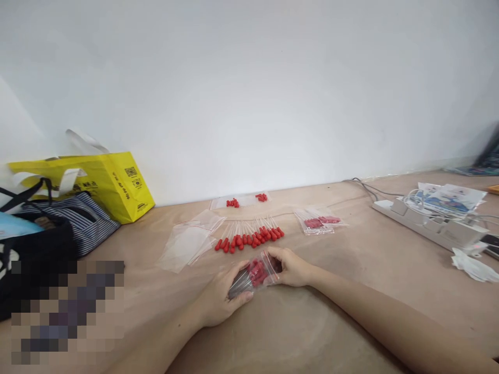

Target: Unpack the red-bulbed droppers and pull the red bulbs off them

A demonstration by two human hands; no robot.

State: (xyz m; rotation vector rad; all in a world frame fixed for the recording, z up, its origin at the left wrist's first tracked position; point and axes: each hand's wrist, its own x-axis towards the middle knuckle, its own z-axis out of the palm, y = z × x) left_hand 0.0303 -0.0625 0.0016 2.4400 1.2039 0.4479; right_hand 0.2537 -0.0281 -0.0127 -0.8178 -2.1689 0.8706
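A clear zip bag [249, 279] holding several droppers with red bulbs [257, 272] lies between my two hands, tilted. My left hand [223, 296] grips its lower left end, thumb below and fingers above. At the bag's red-striped mouth, my right hand [289, 267] pinches the edge. Just beyond the hands, a row of loose droppers [249, 239] lies with red bulbs toward me and clear stems pointing away. A stack of flat clear zip bags [187, 241] rests to the left of the row. Two filled bags [318, 222] lie to its right.
Near the wall are more red bulbs [233, 203] on clear plastic. A yellow bag [117, 182], a striped pouch [88, 218] and a black bag [35, 259] stand at left. On the right are a power strip [424, 228], cables, printed sheets [452, 197] and a crumpled tissue [474, 265].
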